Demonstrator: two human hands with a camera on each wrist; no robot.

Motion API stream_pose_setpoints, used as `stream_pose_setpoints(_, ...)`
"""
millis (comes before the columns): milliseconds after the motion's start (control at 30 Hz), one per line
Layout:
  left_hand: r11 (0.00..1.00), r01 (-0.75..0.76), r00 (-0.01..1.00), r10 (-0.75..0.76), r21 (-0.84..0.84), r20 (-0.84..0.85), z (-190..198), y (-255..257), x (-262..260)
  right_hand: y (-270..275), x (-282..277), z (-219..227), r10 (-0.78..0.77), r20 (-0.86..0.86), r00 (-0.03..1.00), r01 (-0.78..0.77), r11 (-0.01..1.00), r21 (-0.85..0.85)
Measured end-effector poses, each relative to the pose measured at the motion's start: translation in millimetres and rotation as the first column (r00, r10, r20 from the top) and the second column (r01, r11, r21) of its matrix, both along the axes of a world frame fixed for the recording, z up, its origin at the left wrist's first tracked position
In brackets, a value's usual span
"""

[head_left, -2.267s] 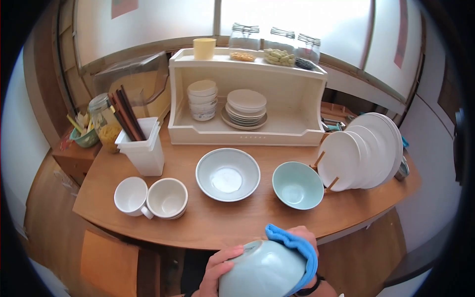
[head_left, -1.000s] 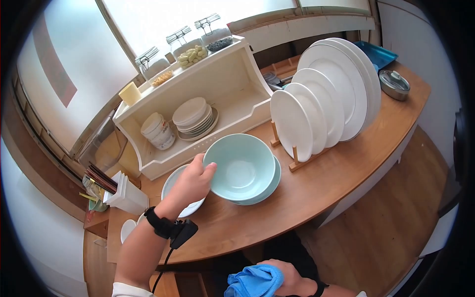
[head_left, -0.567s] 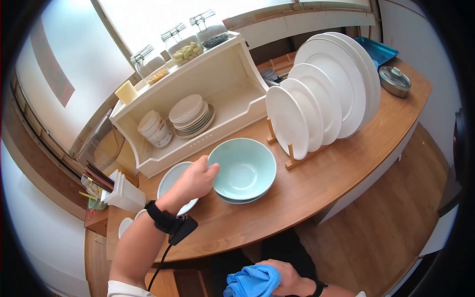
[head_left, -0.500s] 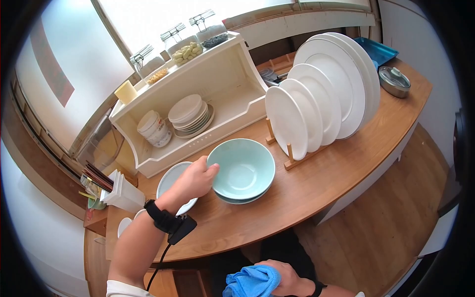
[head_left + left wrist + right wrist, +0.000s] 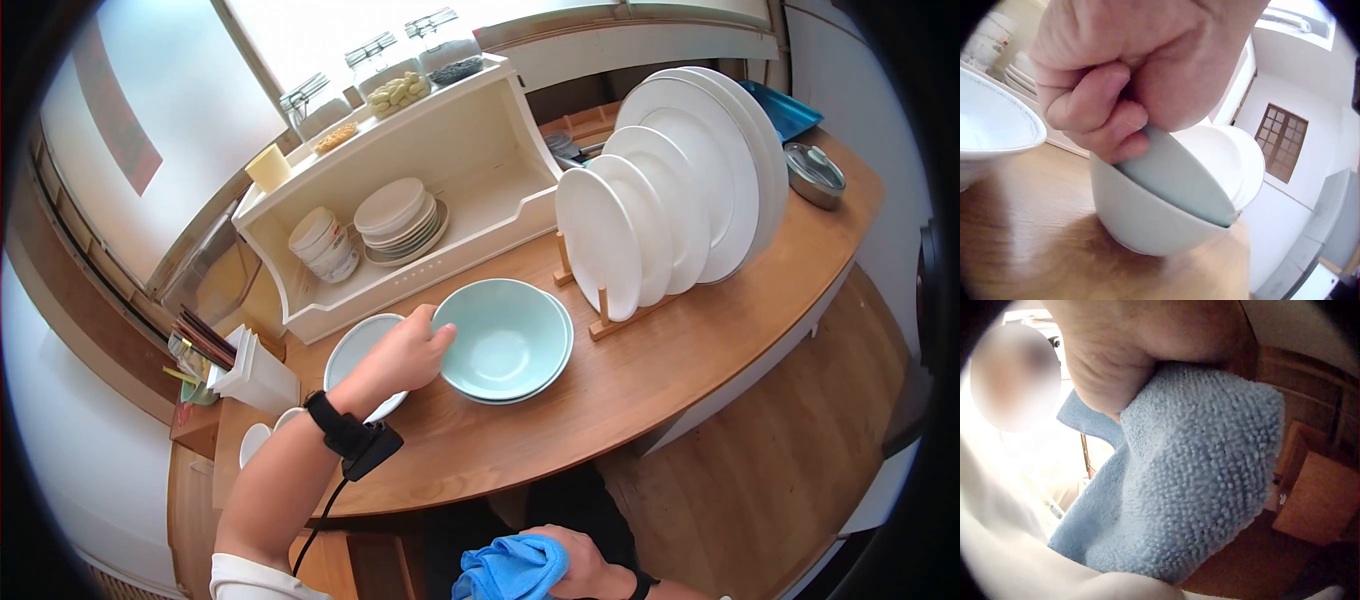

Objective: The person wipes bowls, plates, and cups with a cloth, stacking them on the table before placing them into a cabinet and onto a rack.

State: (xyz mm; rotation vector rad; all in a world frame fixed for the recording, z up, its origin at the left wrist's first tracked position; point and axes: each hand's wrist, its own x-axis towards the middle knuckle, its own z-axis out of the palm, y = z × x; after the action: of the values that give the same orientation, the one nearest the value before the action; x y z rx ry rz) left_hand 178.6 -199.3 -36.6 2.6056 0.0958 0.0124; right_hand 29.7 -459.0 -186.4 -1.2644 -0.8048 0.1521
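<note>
In the head view my left hand [image 5: 413, 348] pinches the left rim of a pale green bowl [image 5: 500, 340], which sits inside a second bowl [image 5: 563, 375] of the same colour on the table. The left wrist view shows the left hand [image 5: 1122, 75] with fingers curled over the upper bowl's rim [image 5: 1179, 175], inside the lower bowl [image 5: 1141, 219]. Low in the head view, beyond the table's front edge, my right hand [image 5: 575, 560] grips a crumpled blue cloth [image 5: 512, 568]. That cloth [image 5: 1191, 469] hangs from the right hand [image 5: 1154, 337] in the right wrist view.
A whitish bowl [image 5: 350, 352] lies partly under my left forearm. White plates [image 5: 598, 245] stand in a wooden rack at right. Behind are a cream shelf [image 5: 480, 180] with small bowls and plates, glass jars [image 5: 396, 88] on top, and a white chopstick holder [image 5: 258, 375] at left.
The head view has turned from the earliest frame. The left hand has taken the green bowl's rim, and that bowl has come down into the other one. The cloth stays in the right hand, held low.
</note>
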Motion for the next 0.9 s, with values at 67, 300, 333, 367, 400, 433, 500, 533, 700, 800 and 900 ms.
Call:
stream_pose_setpoints(67, 0.996, 0.013, 1.000, -0.011, 0.088, -0.021, 5, -3, 4, 0, -2, -1, -0.037, 0.033, 0.999, 0.038, 0.999, -0.027)
stream_pose_setpoints(300, 0.989, -0.037, 0.999, 0.031, 0.140, 0.043, -11, 2, -3, -4, -4, -40, -0.031, 0.254, 0.967, 0.087, 0.973, -0.212)
stream_pose_setpoints(333, 0.991, -0.088, 0.992, 0.079, 0.096, 0.097, -2, -3, -12, -6, -4, -45, -0.013, 0.247, 0.969, 0.066, 0.975, -0.212)
stream_pose_setpoints(367, 0.990, -0.130, 0.981, 0.121, 0.054, 0.151, 2, -4, -18, -6, -5, -52, -0.025, 0.185, 0.982, 0.055, 0.986, -0.158)
stream_pose_setpoints(400, 0.995, -0.067, 0.965, 0.044, 0.080, 0.259, 0, 7, -26, -6, -6, -56, -0.040, 0.121, 0.992, 0.053, 0.993, -0.103)
stream_pose_setpoints(433, 0.994, -0.068, 0.967, 0.044, 0.086, 0.252, 8, 7, -41, -6, -5, -58, -0.040, 0.114, 0.993, 0.051, 0.994, -0.098)
stream_pose_setpoints(500, 0.902, -0.150, 0.987, 0.159, -0.404, -0.010, 19, -1, -83, -3, -2, -57, -0.016, 0.087, 0.996, 0.021, 0.999, -0.050)
stream_pose_setpoints(533, 0.773, -0.219, 0.976, 0.186, -0.595, -0.117, 8, 4, -104, -2, -2, -50, -0.036, 0.057, 0.998, 0.039, 0.998, -0.055)
stream_pose_setpoints(700, 0.071, -0.440, 0.866, 0.299, -0.895, -0.401, -37, 10, -156, 7, 2, -36, -0.022, 0.082, 0.996, 0.033, 0.992, -0.126)
stream_pose_setpoints(800, -0.071, -0.403, 0.782, 0.491, -0.912, -0.383, -42, 21, -143, 11, -2, -45, 0.038, 0.092, 0.995, -0.022, 0.987, -0.160)
stream_pose_setpoints(900, -0.003, -0.321, 0.790, 0.551, -0.947, -0.270, -54, 47, -129, 10, -2, -29, 0.037, 0.182, 0.983, -0.003, 0.983, -0.183)
